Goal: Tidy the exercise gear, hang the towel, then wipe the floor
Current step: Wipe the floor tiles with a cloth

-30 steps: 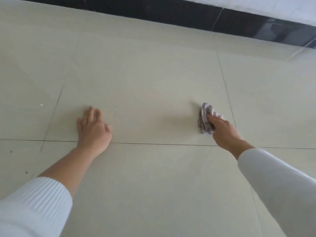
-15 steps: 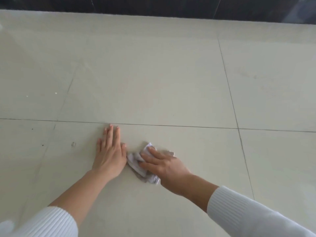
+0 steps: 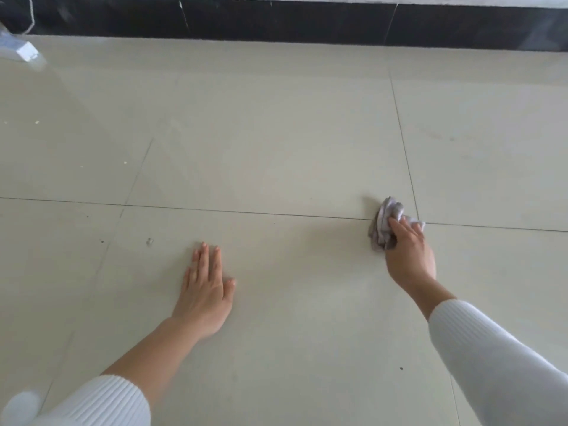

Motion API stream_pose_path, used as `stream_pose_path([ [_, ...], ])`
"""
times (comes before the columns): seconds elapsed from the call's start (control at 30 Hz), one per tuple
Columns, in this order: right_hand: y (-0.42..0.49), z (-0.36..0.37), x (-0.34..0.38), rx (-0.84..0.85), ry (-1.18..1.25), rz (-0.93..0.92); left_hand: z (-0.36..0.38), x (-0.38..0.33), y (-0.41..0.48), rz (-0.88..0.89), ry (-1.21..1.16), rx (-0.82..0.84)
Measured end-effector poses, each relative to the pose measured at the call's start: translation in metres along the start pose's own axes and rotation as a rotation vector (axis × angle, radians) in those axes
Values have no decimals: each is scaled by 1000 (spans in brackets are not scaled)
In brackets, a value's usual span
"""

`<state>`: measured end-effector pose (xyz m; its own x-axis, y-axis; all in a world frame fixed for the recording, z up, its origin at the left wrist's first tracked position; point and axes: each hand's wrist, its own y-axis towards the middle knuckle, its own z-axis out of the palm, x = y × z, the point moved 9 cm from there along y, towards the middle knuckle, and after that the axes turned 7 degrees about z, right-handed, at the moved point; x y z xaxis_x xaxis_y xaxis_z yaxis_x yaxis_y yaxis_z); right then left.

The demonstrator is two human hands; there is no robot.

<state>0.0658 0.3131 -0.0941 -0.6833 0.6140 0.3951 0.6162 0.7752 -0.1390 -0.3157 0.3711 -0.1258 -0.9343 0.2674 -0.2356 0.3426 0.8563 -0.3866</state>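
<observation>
A crumpled grey cloth [image 3: 384,222] lies bunched on the pale tiled floor [image 3: 270,133], right where two grout lines cross. My right hand [image 3: 410,256] grips the cloth from the near side and presses it to the tile. My left hand [image 3: 206,290] lies flat on the floor to the left, fingers straight and together, palm down, holding nothing. Both forearms reach in from the bottom edge in white ribbed sleeves.
A black skirting band [image 3: 276,20] runs along the far wall. A pale translucent object [image 3: 21,53] sits at the far left edge. Small specks and crumbs [image 3: 149,241] dot the left tiles.
My right hand has swept the cloth from beside my left hand out to the right, to the grout crossing. The left hand stays flat on the floor. The view has tilted up slightly.
</observation>
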Motion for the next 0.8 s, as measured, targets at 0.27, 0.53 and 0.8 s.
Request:
stream_pose_path([
  [0.27, -116, 43, 81, 181, -115, -776, -2, -5, -2, -28, -14, -130],
  [0.53, 3, -8, -8, 105, -97, -219, 1, -4, 2, 2, -17, -165],
  [0.8, 8, 33, 64, 190, -135, -198, 1, -2, -1, 38, -31, -246],
])
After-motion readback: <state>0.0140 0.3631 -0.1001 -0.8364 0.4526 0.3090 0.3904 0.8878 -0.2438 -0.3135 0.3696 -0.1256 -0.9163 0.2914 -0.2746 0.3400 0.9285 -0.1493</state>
